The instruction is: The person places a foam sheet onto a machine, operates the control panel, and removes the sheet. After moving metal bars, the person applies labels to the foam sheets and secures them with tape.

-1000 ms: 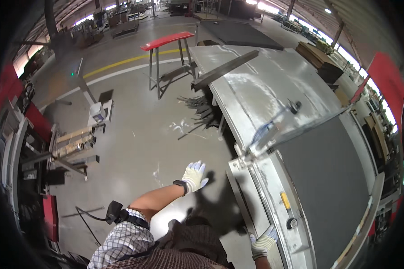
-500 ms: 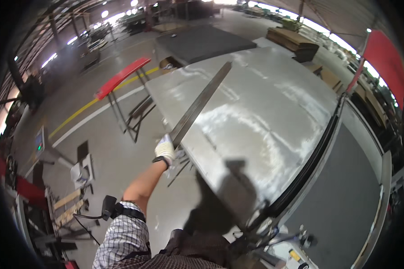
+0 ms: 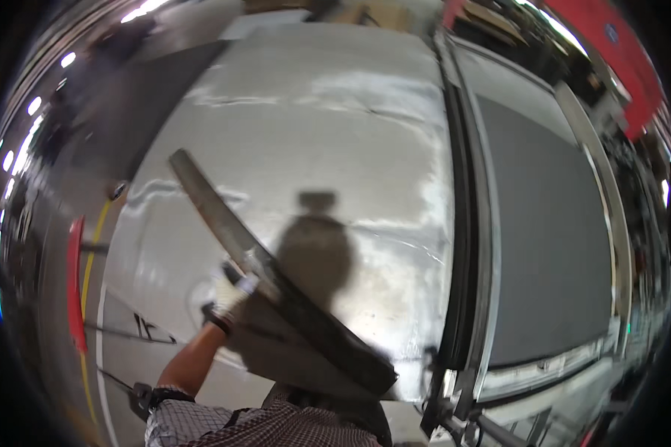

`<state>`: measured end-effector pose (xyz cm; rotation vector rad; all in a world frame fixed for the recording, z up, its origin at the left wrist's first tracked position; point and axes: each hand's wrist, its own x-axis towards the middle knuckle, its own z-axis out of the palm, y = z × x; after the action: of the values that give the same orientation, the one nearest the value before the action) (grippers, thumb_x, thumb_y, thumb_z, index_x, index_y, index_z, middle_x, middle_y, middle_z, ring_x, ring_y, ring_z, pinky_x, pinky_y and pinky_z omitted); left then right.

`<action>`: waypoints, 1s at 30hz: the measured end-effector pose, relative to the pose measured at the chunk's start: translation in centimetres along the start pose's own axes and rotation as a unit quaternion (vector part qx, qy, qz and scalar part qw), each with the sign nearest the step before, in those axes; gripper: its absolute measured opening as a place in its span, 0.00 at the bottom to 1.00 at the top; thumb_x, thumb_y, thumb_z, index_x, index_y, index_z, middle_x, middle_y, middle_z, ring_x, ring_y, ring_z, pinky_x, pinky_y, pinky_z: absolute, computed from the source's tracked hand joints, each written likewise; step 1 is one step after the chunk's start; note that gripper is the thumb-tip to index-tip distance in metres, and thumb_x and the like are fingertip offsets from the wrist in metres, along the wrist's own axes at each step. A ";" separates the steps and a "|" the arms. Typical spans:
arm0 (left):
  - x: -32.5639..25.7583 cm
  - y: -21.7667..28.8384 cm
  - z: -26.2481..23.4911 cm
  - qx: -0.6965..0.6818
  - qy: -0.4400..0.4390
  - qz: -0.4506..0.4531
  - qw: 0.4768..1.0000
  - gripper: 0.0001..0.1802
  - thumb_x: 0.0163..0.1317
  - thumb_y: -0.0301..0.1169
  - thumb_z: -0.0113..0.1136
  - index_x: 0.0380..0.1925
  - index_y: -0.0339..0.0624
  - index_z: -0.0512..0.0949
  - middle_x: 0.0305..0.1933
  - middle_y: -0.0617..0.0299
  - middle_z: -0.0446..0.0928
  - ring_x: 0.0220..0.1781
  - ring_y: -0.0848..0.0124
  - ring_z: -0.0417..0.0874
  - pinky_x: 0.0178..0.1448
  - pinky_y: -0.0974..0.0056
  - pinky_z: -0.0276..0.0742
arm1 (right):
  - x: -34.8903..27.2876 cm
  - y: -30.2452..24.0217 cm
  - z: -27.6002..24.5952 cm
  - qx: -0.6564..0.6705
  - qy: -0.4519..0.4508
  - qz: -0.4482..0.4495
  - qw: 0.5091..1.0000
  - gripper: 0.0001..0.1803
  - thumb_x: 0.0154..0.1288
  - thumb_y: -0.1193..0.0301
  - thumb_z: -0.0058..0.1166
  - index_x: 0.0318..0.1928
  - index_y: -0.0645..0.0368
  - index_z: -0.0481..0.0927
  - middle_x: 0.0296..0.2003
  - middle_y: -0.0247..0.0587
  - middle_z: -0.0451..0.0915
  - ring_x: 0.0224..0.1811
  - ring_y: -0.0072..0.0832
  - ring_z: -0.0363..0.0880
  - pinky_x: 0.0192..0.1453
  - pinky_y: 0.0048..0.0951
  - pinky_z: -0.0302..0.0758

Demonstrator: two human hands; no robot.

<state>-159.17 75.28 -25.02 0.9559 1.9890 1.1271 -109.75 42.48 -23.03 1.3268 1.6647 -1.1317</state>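
My left hand (image 3: 235, 289), in a white work glove with a dark band at the wrist, is closed on a long, dark, flat metal bar (image 3: 227, 227). It grips the bar near the middle. The bar slants across the near left of a large, shiny metal sheet (image 3: 373, 112), one end pointing far left and the other toward my body at lower right. Whether the bar touches the sheet I cannot tell. My right hand is out of view.
Along the sheet's right side runs a dark rail (image 3: 466, 223), with a grey panel (image 3: 548, 238) beyond it. A red-topped stand (image 3: 76, 287) is at the left. A red panel (image 3: 619, 52) rises at the far right.
My view has turned to the right, and I am closer over the sheet. The bar has swung round; its near end now lies across in front of me. My left hand still holds it.
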 end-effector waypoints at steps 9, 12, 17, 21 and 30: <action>11.5 2.9 8.9 0.174 0.068 0.082 0.979 0.49 0.57 0.40 0.71 0.72 0.34 0.53 0.75 0.44 0.55 0.75 0.54 0.57 0.78 0.57 0.51 | 13.4 -9.6 -9.2 0.738 0.374 0.163 0.538 0.11 0.61 0.68 0.67 0.41 0.61 0.85 0.32 0.31 0.81 0.30 0.20 0.74 0.35 0.25 0.74; 12.4 4.3 14.0 0.102 0.024 0.242 0.964 0.43 0.63 0.33 0.66 0.72 0.32 0.53 0.75 0.50 0.55 0.74 0.59 0.57 0.77 0.59 0.53 | 8.7 -11.9 -17.2 0.787 0.283 0.142 0.530 0.14 0.61 0.66 0.68 0.21 0.53 0.77 0.23 0.25 0.77 0.22 0.14 0.69 0.26 0.19 0.65; 1.8 9.8 31.1 0.056 -0.167 0.307 0.935 0.40 0.61 0.32 0.63 0.70 0.31 0.57 0.73 0.41 0.55 0.75 0.50 0.55 0.78 0.52 0.50 | 11.2 -11.7 -15.6 0.867 0.401 0.039 0.293 0.12 0.64 0.67 0.63 0.27 0.59 0.78 0.24 0.36 0.79 0.24 0.22 0.75 0.36 0.26 0.78; -7.7 10.1 39.7 -0.063 -0.313 0.276 0.907 0.45 0.63 0.46 0.57 0.75 0.42 0.50 0.77 0.30 0.30 0.79 0.36 0.39 0.77 0.41 0.44 | 10.8 -8.0 -12.3 0.869 0.455 0.015 0.194 0.19 0.68 0.55 0.57 0.38 0.60 0.79 0.25 0.38 0.79 0.23 0.25 0.77 0.36 0.32 0.81; -4.9 8.9 38.2 0.038 -0.246 0.370 0.895 0.49 0.61 0.44 0.62 0.72 0.28 0.49 0.74 0.26 0.44 0.77 0.34 0.45 0.77 0.42 0.49 | 12.8 -6.2 -16.4 0.774 0.478 0.067 0.409 0.06 0.66 0.73 0.61 0.35 0.62 0.80 0.22 0.34 0.77 0.15 0.19 0.71 0.19 0.19 0.68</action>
<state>-123.31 90.24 -32.16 1.9205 1.2727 1.0227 -118.78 61.67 -27.57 3.7197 0.3053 -2.0565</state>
